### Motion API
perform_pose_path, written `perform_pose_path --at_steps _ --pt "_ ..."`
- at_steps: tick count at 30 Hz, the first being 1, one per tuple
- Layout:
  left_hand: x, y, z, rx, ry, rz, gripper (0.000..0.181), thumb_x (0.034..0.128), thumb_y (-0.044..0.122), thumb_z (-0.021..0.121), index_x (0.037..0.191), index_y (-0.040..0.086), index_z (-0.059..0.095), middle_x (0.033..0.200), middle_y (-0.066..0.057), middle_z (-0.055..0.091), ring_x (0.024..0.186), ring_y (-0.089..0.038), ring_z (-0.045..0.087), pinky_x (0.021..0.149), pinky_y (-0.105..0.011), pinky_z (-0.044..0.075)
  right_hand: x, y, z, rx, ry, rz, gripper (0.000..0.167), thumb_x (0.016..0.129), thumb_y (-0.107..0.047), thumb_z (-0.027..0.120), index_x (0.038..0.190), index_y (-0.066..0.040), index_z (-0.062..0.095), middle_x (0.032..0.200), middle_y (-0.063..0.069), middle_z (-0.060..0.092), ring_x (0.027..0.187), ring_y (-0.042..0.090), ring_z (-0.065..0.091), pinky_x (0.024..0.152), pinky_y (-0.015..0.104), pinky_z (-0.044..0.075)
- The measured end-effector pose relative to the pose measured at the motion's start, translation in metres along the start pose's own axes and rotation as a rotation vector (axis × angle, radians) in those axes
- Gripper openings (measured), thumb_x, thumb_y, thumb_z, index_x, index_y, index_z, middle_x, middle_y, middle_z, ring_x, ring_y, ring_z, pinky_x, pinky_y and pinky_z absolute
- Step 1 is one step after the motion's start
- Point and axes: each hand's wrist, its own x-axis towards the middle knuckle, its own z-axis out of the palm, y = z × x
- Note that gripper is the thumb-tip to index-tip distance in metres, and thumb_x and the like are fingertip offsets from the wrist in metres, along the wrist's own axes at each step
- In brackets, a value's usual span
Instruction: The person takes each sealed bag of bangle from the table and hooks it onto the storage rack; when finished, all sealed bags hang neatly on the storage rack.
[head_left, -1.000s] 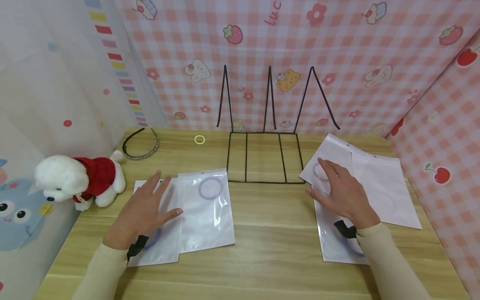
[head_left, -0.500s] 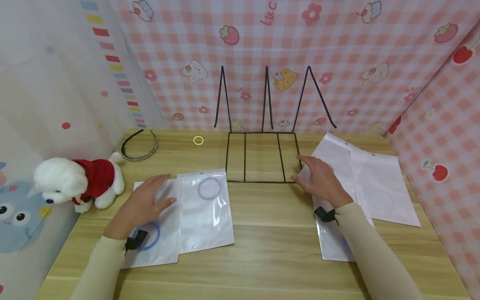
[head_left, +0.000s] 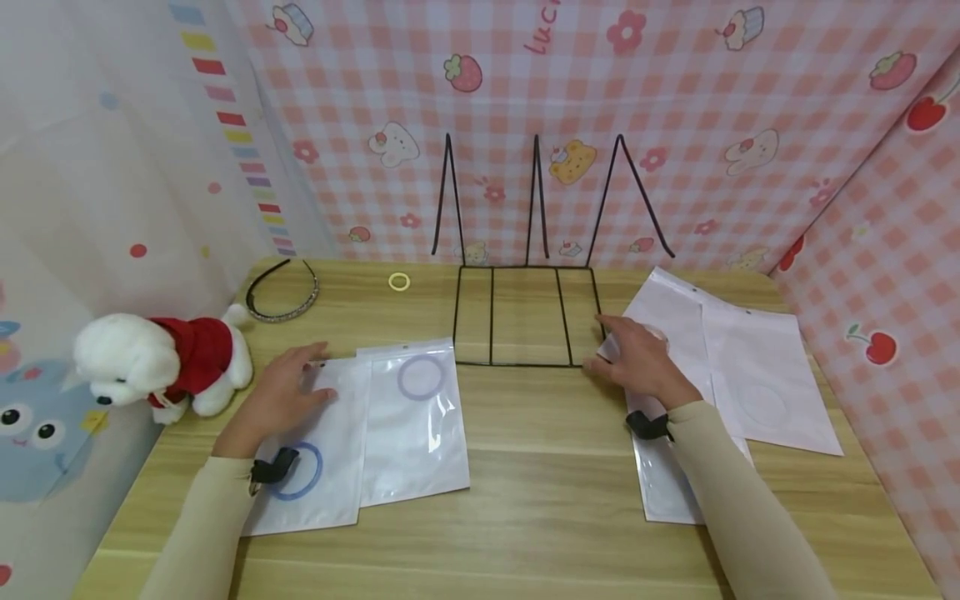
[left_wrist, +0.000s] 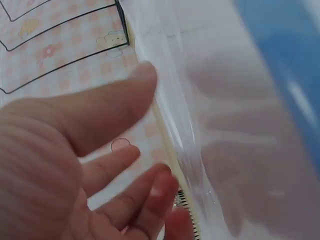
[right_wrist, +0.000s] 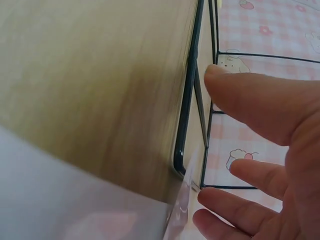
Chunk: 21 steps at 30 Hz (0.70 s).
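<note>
My left hand [head_left: 281, 396] hovers over a white zip bag [head_left: 337, 433] with a blue ring [head_left: 320, 471] inside, its fingers loosely bent around nothing. Overlapping that bag is a second zip bag [head_left: 408, 442] holding a pale ring [head_left: 442, 377]. At the right, my right hand [head_left: 637, 362] is beside the near right corner of a black wire rack [head_left: 491, 325], thumb apart from its fingers. Close under it lies the corner of a clear-fronted bag [head_left: 663, 304], whose edge [right_wrist: 182, 202] shows near the fingers in the right wrist view. Whether they touch, I cannot tell.
Another white bag [head_left: 772, 367] lies further right. At the back left are a beaded headband [head_left: 288, 315] and a small yellow ring [head_left: 407, 282]. A white plush dog [head_left: 123, 358] in red sits at the left edge. Checked cloth [head_left: 337, 100] hangs behind the rack.
My right hand has moved left and forward from over the right bags to the rack's corner. The left hand has drawn back slightly left, uncovering the blue ring.
</note>
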Motion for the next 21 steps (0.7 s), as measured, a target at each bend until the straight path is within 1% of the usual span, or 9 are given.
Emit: perform_pose_path --at_steps 4,5,8,11,17,21 --pt "0.004 -0.005 -0.001 0.012 0.03 -0.048 0.082 0.0928 0.025 0.082 0.159 -0.001 0.041 0.159 -0.033 0.041 0.146 -0.056 0.034 0.116 -0.074 0.03 0.001 0.001 0.001 -0.007 -0.013 0.01 0.088 0.093 -0.043 0.081 0.16 -0.004 0.04 0.162 0.028 0.043 0.149 0.049 0.04 0.112 0.077 0.029" --pt "0.005 -0.006 -0.001 0.014 0.034 -0.06 0.082 0.0922 0.026 0.083 0.158 -0.001 0.042 0.159 -0.034 0.04 0.146 -0.057 0.032 0.116 -0.074 0.029 0.001 0.001 0.001 -0.011 -0.016 0.013 0.088 0.093 -0.042 0.081 0.161 -0.004 0.04 0.162 0.028 0.043 0.149 0.049 0.04 0.113 0.077 0.029" --pt "0.005 -0.009 -0.002 0.013 0.045 -0.088 0.08 0.0909 0.027 0.084 0.155 -0.002 0.046 0.156 -0.034 0.043 0.144 -0.057 0.034 0.116 -0.074 0.03 0.001 0.001 0.001 -0.024 -0.024 0.023 0.088 0.092 -0.04 0.081 0.161 -0.004 0.04 0.162 0.028 0.043 0.149 0.049 0.04 0.111 0.077 0.029" --pt "0.007 -0.011 -0.002 0.008 0.047 -0.097 0.078 0.0901 0.028 0.085 0.152 -0.003 0.049 0.152 -0.033 0.048 0.142 -0.054 0.038 0.116 -0.071 0.032 0.001 0.001 -0.001 -0.03 -0.028 0.034 0.087 0.093 -0.039 0.082 0.161 -0.004 0.041 0.162 0.028 0.043 0.148 0.05 0.04 0.109 0.079 0.028" --pt "0.009 -0.015 -0.001 -0.039 0.034 -0.145 0.068 0.0897 0.032 0.085 0.146 0.004 0.06 0.149 -0.029 0.05 0.137 -0.049 0.043 0.112 -0.07 0.037 0.002 0.001 -0.001 -0.017 -0.036 0.047 0.086 0.092 -0.04 0.082 0.16 -0.006 0.041 0.163 0.027 0.042 0.148 0.05 0.04 0.107 0.081 0.025" --pt "0.01 -0.017 0.0 -0.084 0.021 -0.162 0.061 0.0905 0.032 0.084 0.142 0.005 0.064 0.143 -0.027 0.055 0.13 -0.045 0.048 0.111 -0.066 0.041 0.004 0.002 0.001 0.005 -0.039 0.054 0.086 0.092 -0.04 0.083 0.16 -0.006 0.042 0.163 0.026 0.042 0.148 0.05 0.04 0.106 0.08 0.024"
